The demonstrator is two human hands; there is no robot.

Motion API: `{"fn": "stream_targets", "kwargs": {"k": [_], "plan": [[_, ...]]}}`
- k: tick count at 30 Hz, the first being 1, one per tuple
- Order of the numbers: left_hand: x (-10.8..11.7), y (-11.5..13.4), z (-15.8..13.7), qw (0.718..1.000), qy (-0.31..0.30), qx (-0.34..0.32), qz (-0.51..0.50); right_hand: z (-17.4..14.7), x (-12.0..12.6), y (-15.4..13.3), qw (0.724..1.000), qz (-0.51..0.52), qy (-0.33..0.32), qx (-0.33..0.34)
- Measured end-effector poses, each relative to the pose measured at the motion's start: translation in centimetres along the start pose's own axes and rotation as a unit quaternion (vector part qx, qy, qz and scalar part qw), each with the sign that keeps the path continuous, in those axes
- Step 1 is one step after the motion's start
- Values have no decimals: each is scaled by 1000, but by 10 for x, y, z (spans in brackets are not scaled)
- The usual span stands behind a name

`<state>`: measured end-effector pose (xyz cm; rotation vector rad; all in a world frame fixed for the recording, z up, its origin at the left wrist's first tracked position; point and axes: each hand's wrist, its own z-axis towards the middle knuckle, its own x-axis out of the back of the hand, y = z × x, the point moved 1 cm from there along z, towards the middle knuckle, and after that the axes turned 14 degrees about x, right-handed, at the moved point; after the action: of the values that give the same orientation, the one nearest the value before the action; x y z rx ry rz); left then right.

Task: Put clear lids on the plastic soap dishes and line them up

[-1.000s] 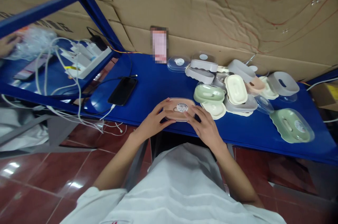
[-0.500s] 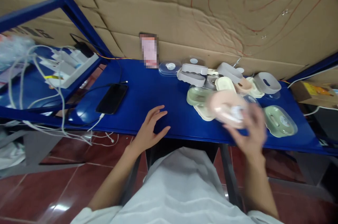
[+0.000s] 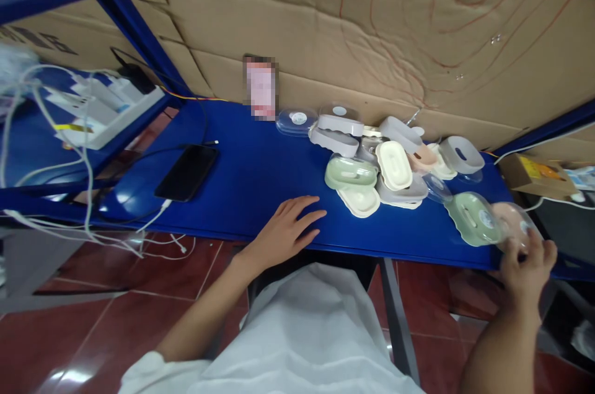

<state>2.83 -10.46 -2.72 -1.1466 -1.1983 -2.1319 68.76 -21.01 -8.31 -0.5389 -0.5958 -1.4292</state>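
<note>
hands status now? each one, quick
Left hand: open, flat on the blue metal shelf.
Right hand: closed on the pink oval plastic box.

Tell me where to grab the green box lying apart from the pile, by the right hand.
Grip the green box across its short sides at the rim, coming from above. It lies flat under a clear lid, with bare table in front; the pink box in the right hand crowds its right end.

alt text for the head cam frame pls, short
A person's right hand sets a pink soap box at the right end of a blue table, beside a green one. The left hand rests flat on the table, near a pile of similar boxes.
</note>
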Motion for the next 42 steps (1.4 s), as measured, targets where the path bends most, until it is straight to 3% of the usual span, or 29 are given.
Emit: {"fn": "stream_targets", "kwargs": {"k": [3, 5, 8, 9, 11, 13, 17, 22, 26, 29, 33, 42], "plan": [[-6, 15, 20, 999, -6, -28, 34, 12, 0, -11, 994, -17, -13, -105], [-14, 28, 36, 997, -12, -55, 59, 27, 3, -38, 993, -36, -5, -109], [-29, 46, 56, 992, -27, -86, 90, 59, 7, -116, 994, -47, 100, -16], [-34, 50, 60, 990, -34, -89, 102, 69, 5, -149, 996, -12, 93, 13], [-40, 56, 61, 987, -48, -93, 121, 89, -3, -214, 990, 95, -7, 101], [-41, 56, 53, 985, -58, -99, 126, 105, -14, -272, 959, 179, -107, 193], [-31, 44, 22, 991, -44, -85, 97, 133, -42, -337, 916, 238, -159, 281], [-12, 19, -16, 999, 19, 20, -22, 162, -65, -359, 911, 236, -176, 288], [1, 8, -27, 995, 56, 64, -44, 168, -62, -373, 907, 292, -156, 261], [6, 1, -23, 995, 76, 68, -11, 161, -49, -389, 892, 340, -153, 257], [5, -8, -14, 996, 81, 36, 33, 144, -34, -408, 870, 337, -172, 315], [0, -16, -14, 997, 74, 18, -1, 120, -32, -418, 878, 281, -161, 352]]}}
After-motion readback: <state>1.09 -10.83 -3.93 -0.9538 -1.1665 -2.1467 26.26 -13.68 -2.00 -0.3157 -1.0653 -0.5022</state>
